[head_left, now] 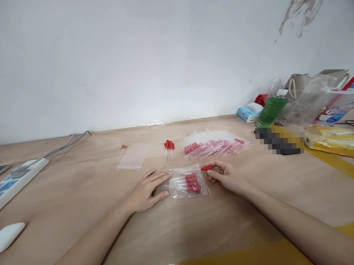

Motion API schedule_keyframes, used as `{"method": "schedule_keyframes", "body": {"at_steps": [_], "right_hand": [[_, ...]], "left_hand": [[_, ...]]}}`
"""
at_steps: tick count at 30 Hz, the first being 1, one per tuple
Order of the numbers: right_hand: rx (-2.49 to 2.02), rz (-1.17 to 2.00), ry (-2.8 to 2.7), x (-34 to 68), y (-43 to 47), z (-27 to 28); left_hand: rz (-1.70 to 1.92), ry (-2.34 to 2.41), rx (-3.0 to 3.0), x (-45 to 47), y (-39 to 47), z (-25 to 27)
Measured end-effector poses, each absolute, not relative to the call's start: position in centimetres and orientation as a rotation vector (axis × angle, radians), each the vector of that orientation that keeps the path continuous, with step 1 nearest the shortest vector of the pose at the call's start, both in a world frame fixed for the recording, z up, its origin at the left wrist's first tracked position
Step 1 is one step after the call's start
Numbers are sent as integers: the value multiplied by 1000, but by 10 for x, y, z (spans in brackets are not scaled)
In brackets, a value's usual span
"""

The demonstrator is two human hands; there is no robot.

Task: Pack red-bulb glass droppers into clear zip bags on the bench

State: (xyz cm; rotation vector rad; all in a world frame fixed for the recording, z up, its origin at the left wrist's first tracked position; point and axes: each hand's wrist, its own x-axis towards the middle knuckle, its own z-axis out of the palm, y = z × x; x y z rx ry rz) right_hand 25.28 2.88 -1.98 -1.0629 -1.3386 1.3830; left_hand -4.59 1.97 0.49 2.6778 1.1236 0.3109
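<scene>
A clear zip bag (179, 191) lies flat in front of me with several red-bulbed droppers (193, 182) inside, their bulbs toward the right end. My left hand (150, 189) rests on the table with fingers spread, its fingertips on the bag's left end. At the bag's right end, my right hand (222, 175) pinches the red bulb of another dropper (206, 168), held level. Its thin tube seems to point left into the bag's upper right corner; I cannot see it clearly. Behind the bag lie several loose droppers (169, 145).
Several filled zip bags (215, 144) overlap at the back right. Flat empty bags (132, 156) lie at the back left. A power strip (17, 182) and a white object (8, 236) are far left. A green bottle (272, 109), tissue pack (249, 113) and plastic bags (304, 99) crowd the right.
</scene>
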Motion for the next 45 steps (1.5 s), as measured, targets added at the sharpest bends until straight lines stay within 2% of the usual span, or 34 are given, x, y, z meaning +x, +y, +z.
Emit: {"method": "schedule_keyframes", "body": {"at_steps": [5,16,22,29,33,38,45], "right_hand": [[-1076,1411,-1630,259,29,-17],[-982,1594,-1585,242,48,-14],[-1079,1454,-1549,223,38,-12],[-1312,1115,-1486,213,44,-28],[-1225,1135,-1608,221,45,-27],[-1435,1092,-1414,232,45,-13],[-1319,1074,-1657,232,49,-16]], "left_hand": [[332,1120,2679,-46,20,4],[329,1123,2687,-46,19,4],[349,1121,2687,-46,20,3],[349,1114,2690,-45,21,3],[341,1102,2687,-46,21,4],[329,1105,2674,-46,21,5],[276,1078,2685,-45,20,6]]}}
